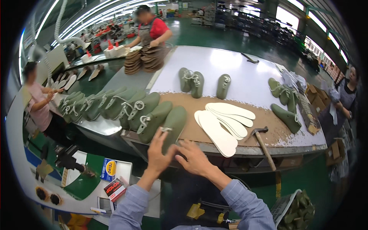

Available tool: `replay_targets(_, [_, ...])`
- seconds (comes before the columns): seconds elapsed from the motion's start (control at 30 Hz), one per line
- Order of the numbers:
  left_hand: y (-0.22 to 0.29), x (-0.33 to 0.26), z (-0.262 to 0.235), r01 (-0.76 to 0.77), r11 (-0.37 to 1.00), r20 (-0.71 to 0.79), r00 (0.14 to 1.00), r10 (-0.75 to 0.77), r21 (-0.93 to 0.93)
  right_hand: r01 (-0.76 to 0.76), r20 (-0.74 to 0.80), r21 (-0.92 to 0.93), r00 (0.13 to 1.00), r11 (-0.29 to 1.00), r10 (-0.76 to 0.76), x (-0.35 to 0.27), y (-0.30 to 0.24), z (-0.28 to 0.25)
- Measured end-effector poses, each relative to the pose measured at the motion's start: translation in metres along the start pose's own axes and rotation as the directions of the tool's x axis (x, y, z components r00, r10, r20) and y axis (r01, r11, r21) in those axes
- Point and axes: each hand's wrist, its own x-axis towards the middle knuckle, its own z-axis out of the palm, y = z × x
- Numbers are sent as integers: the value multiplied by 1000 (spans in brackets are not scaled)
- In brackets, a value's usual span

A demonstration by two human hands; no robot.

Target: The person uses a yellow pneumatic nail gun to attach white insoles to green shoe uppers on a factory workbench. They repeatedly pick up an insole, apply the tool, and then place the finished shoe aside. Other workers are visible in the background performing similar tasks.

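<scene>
A green shoe last (pixel 175 122) lies at the table's near edge, its toe pointing away from me. My left hand (pixel 159 154) is at its heel end, fingers along the left side by a pale string and thumb toward the right, gripping it. My right hand (pixel 196 160) is just right of that heel, palm down, fingers apart and holding nothing; its fingertips come close to my left thumb. Beside this last, another green last (pixel 155 119) with tied string heads a long row running left. To the right, several cream insoles (pixel 216 132) lie fanned out.
A hammer (pixel 263 147) overhangs the table's front edge. More lasts stand at the table's middle (pixel 223 86) and right side (pixel 285 117). A crate of green lasts (pixel 297 211) is low right. Across the table, a person in red handles stacked brown pieces (pixel 138 61). Other people stand left and right.
</scene>
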Motion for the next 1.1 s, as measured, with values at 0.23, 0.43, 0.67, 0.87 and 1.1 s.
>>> replay_targets(0.23, [-9, 37, 22, -55, 976, -45, 997, 65, 210, -478, -326, -521, 877, 707, 353, -45, 63, -80])
replay_targets(0.43, [9, 105, 40, -279, 920, -43, 952, 302, 276, -467, -377, -214, 850, 858, 368, -49, 74, -109])
replay_targets(0.67, [-19, 203, 134, 45, 996, 311, 948, -68, 80, -360, -540, 14, 782, 933, 310, -47, 90, -118])
replay_targets(0.87, [-48, 253, 225, 2, 960, 261, 962, -78, 280, -352, -541, -258, 824, 900, 167, -59, 96, -127])
replay_targets(1.1, [25, 279, 317, -35, 988, 478, 877, -42, 152, -404, -358, -335, 890, 851, 282, -64, 102, -143])
